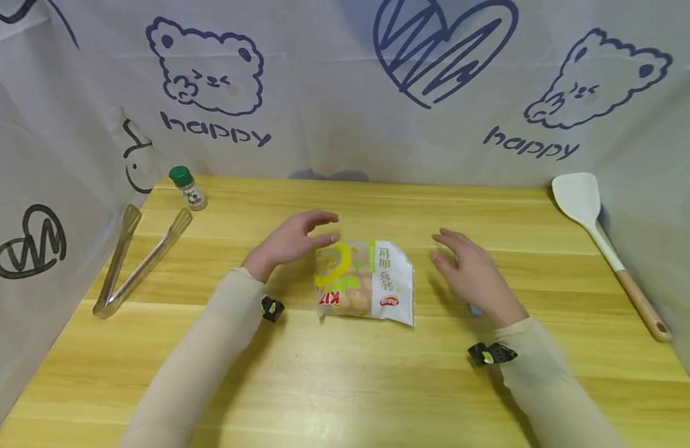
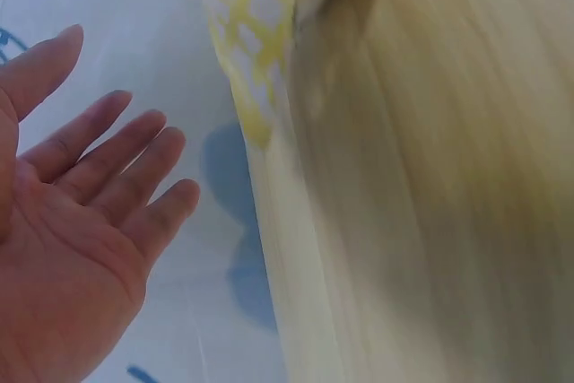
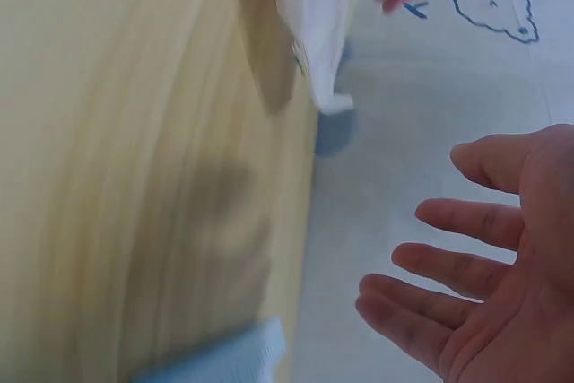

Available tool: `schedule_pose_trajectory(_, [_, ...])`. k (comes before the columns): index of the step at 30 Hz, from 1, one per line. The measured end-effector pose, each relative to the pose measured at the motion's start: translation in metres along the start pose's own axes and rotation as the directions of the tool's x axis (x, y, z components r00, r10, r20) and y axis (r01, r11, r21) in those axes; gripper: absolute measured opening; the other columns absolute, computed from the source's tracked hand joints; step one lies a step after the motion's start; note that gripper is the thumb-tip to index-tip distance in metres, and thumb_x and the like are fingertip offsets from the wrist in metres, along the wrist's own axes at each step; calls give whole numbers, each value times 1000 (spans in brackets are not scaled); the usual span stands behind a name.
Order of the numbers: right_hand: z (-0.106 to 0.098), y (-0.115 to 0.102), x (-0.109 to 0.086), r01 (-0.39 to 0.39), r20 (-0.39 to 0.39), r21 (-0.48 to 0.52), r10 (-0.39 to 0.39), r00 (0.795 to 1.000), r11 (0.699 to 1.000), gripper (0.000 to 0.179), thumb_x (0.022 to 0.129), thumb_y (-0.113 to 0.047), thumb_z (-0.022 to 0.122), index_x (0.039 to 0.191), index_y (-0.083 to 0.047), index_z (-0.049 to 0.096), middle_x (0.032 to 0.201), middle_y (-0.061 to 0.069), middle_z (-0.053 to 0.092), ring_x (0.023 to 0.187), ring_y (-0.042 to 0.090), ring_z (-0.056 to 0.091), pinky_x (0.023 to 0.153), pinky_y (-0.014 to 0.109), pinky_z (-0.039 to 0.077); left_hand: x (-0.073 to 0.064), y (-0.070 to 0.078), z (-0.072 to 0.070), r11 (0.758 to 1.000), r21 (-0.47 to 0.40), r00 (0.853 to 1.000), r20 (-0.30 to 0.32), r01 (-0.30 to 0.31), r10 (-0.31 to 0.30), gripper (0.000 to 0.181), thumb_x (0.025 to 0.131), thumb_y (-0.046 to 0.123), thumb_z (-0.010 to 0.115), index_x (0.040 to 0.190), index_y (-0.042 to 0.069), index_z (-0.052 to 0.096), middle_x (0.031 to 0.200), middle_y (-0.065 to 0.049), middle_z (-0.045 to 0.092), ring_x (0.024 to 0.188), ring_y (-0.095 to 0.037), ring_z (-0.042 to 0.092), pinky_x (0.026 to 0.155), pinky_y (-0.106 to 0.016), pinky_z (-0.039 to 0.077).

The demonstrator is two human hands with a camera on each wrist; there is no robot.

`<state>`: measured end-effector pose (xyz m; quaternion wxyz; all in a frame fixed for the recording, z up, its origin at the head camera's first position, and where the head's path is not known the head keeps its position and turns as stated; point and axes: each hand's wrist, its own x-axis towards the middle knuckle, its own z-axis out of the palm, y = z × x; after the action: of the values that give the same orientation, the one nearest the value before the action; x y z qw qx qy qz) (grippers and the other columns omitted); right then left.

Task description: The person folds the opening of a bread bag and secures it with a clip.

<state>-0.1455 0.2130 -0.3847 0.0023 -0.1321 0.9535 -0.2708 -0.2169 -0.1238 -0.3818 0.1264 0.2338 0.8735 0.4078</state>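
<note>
In front of me I have a pale yellow wood-grain table (image 1: 345, 379) with 5 things on it. Near its middle I see a packet (image 1: 393, 274), part clear and part white, with tan food showing through. Along my left side are metal tongs (image 1: 145, 272), their 2 arms spread and their joined end towards me. Just behind them stands a small green-capped shaker (image 1: 195, 198). To my right is a white spatula (image 1: 608, 246), its wooden handle end nearest me. A light-blue item (image 1: 476, 309), mostly hidden, sits between packet and spatula.
</note>
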Motion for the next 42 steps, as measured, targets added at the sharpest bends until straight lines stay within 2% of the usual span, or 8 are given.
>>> schedule_pose_trajectory(6, [17, -8, 13, -1, 39, 71, -1, 999, 997, 45, 102, -22, 54, 140, 2, 50, 144, 21, 46, 125, 41, 49, 102, 54, 39, 21, 13, 12, 998, 61, 995, 99, -6, 0, 48, 97, 32, 64, 137, 5, 56, 141, -10, 52, 132, -29, 43, 108, -45, 33])
schedule_pose_trajectory(13, [30, -10, 19, -57, 83, 158, 45, 996, 986, 40, 101, -16, 57, 136, 2, 54, 128, 21, 59, 108, 37, 62, 92, 48, 48, 42, 27, 18, 996, 93, 977, 210, 1, -21, 49, 97, 33, 62, 136, 4, 56, 141, -12, 51, 131, -28, 44, 108, -41, 34])
schedule_pose_trajectory(18, [36, -12, 24, -100, 89, 164, 86, 992, 981, 37, 100, -18, 59, 130, 3, 58, 117, 19, 63, 102, 33, 63, 89, 47, 49, 55, 34, 26, 996, 87, 973, 224, 37, -56, 44, 97, 27, 63, 131, 0, 59, 132, -14, 58, 121, -26, 53, 102, -38, 41])
schedule_pose_trajectory(24, [43, -13, 28, -141, 119, 137, 125, 985, 981, 32, 99, -16, 58, 123, 4, 62, 110, 17, 65, 101, 30, 61, 88, 45, 49, 62, 35, 38, 990, 135, 963, 258, 50, -84, 36, 98, 22, 64, 124, -2, 65, 118, -13, 66, 106, -22, 61, 91, -32, 48])
schedule_pose_trajectory(29, [47, -11, 31, -170, 116, 116, 156, 981, 979, 28, 100, -17, 57, 120, 1, 65, 110, 16, 66, 101, 30, 60, 88, 45, 48, 66, 34, 44, 981, 189, 962, 259, 35, -84, 34, 98, 19, 63, 124, -3, 65, 118, -14, 66, 108, -23, 61, 94, -32, 47])
schedule_pose_trajectory(35, [50, -10, 32, -168, 131, 118, 152, 980, 979, 26, 100, -17, 56, 117, 1, 65, 103, 13, 66, 97, 27, 60, 86, 45, 48, 67, 35, 46, 971, 240, 961, 264, 19, -84, 35, 99, 17, 61, 128, -3, 62, 120, -15, 64, 109, -23, 59, 96, -33, 45])
schedule_pose_trajectory(42, [45, -12, 32, -191, 137, 126, 174, 975, 973, 22, 101, -17, 56, 111, -1, 67, 101, 12, 66, 93, 26, 59, 82, 43, 48, 67, 34, 45, 968, 253, 963, 261, -2, -66, 31, 99, 14, 60, 126, -1, 64, 118, -13, 65, 106, -22, 58, 95, -33, 46])
